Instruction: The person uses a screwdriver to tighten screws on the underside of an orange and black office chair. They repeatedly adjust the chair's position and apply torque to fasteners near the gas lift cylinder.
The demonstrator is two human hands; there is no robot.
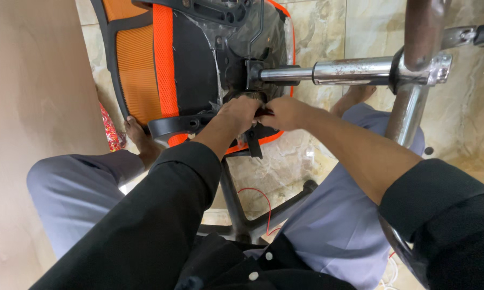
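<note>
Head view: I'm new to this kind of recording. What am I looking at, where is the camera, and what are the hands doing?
The one picture comes from a camera on the person's head, looking down past black sleeves and grey trousers. An office chair with orange mesh lies tipped over on the tiled floor, its underside facing the camera. Its shiny metal post sticks out to the right, toward the chair's base. The left hand and the right hand meet at the black mechanism under the seat, fingers closed on a small dark part too hidden to name. A thin red wire lies on the floor.
</note>
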